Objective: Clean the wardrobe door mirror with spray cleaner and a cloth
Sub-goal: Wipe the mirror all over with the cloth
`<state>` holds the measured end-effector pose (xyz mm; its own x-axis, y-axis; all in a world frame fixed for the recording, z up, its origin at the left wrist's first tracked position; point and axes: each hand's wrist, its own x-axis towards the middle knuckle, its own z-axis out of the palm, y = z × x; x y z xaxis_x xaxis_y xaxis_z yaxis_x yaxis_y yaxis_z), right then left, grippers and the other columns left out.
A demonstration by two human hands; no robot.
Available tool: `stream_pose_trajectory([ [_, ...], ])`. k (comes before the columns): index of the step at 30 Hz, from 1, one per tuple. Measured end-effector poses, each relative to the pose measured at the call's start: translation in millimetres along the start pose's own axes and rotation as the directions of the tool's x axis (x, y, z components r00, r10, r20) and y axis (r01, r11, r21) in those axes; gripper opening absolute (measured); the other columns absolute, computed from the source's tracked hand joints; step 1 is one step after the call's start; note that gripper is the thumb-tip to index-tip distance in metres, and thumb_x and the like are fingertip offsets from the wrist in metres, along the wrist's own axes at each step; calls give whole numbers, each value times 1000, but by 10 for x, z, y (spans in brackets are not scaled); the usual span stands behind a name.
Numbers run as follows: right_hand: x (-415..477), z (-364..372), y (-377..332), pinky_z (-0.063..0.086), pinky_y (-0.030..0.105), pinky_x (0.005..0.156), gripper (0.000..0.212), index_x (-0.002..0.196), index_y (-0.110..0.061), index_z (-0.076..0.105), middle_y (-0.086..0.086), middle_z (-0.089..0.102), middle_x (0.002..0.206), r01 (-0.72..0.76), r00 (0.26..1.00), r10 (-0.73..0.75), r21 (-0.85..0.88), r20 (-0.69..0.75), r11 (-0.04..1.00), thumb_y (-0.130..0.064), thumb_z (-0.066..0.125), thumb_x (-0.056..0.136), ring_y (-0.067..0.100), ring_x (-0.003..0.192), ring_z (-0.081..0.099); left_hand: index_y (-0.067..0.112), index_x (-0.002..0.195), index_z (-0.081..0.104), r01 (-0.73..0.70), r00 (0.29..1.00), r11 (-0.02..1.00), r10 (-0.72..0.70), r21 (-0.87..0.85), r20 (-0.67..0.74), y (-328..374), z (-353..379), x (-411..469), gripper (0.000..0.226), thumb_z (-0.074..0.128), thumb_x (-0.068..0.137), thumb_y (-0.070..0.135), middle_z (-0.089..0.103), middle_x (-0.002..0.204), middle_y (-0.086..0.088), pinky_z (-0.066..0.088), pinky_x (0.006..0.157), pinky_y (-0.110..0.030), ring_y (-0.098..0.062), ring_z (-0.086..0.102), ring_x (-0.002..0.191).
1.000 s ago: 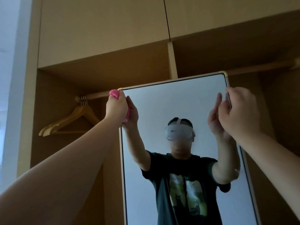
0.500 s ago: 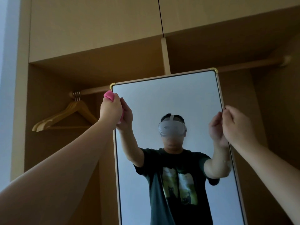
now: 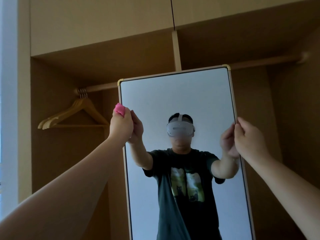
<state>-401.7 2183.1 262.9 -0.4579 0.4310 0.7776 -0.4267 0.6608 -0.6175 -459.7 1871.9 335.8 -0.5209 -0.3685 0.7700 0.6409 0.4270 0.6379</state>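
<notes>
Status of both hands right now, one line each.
Left hand: grips the pink cloth at the left edge of the mirror.
Right hand: grips the right edge of the mirror.

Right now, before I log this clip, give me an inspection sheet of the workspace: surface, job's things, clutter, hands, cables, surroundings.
Surface: mirror, pale frame with brass corners, reflecting the person; no streaks that I can make out in the dim light.
Job's things: pink cloth, bunched at the mirror's left edge; spray cleaner not in view.
Clutter: wooden hangers on the rail, left of the mirror.
Hands: left hand grips the cloth at the left frame edge; right hand grips the right frame edge.
Cables: nothing seen.
Surroundings: open wardrobe, with closed upper doors above it.
</notes>
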Motion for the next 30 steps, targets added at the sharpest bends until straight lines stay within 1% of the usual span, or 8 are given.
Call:
stream_pose_trajectory([
  [8, -107, 54, 120, 33, 24, 95, 46, 146, -8, 38, 12, 51, 141, 22, 999, -20, -52, 38, 998, -26, 39, 104, 28, 129, 49, 10, 135, 46, 41, 999, 998, -40, -54, 36, -79, -37, -174, 41, 40, 99, 30, 54, 110, -2, 47, 81, -38, -19, 53, 95],
  [11, -120, 83, 202, 38, 29, 94, 39, 138, -13, 46, 8, 58, 130, 22, 998, -20, -40, 57, 999, -30, 41, 102, 27, 124, 53, 15, 136, 43, 54, 998, 996, -50, -71, 47, -115, -46, -239, 42, 40, 98, 33, 54, 115, -1, 48, 84, -40, -19, 53, 99],
  [13, -137, 102, 239, 42, 32, 83, 13, 107, -18, 49, 2, 59, 102, 25, 999, -24, -30, 42, 999, -28, 42, 100, 30, 106, 60, 18, 127, 47, 52, 997, 996, -48, -77, 58, -139, -52, -280, 33, 41, 98, 32, 54, 109, 0, 47, 77, -39, -19, 54, 94],
  [16, -200, 100, 242, 41, 27, 60, 16, 86, -12, 43, 4, 55, 76, 61, 998, -61, -13, 21, 998, -21, 45, 98, 22, 74, 59, 24, 110, 45, 52, 996, 996, -45, -78, 81, -191, -70, -323, 14, 43, 97, 28, 57, 98, -2, 48, 70, -39, -21, 55, 84],
  [20, -342, 92, 168, 39, 15, 53, 15, 88, -1, 47, 8, 52, 71, 61, 998, -63, 61, 29, 996, -12, 47, 99, 6, 65, 57, 25, 108, 41, 75, 992, 996, -68, -58, 105, -256, -87, -386, 15, 43, 94, 19, 51, 78, 6, 50, 55, -34, -17, 54, 64],
  [23, -424, 88, 148, 38, 7, 55, 11, 92, 6, 49, 9, 50, 71, 50, 997, -58, 137, 52, 989, -4, 46, 98, -4, 59, 53, 26, 109, 40, 86, 990, 995, -81, -41, 116, -305, -103, -451, 23, 43, 92, 12, 51, 75, 6, 46, 41, -26, -11, 54, 56],
  [26, -479, 112, 164, 35, -1, 55, 6, 92, 9, 46, 3, 45, 70, 67, 996, -76, 211, 36, 975, 5, 45, 97, -16, 59, 51, 27, 111, 38, 97, 987, 995, -95, -9, 131, -345, -124, -509, 30, 43, 88, 8, 51, 75, 7, 44, 39, -22, -9, 54, 56],
  [30, -490, 175, 306, 37, 5, 61, 10, 95, 5, 46, -2, 48, 77, 74, 997, -79, 161, 23, 984, -5, 47, 97, -9, 68, 54, 24, 110, 37, 117, 977, 993, -118, 18, 176, -406, -157, -604, 29, 43, 86, 8, 50, 72, 6, 44, 39, -20, -8, 53, 53],
])
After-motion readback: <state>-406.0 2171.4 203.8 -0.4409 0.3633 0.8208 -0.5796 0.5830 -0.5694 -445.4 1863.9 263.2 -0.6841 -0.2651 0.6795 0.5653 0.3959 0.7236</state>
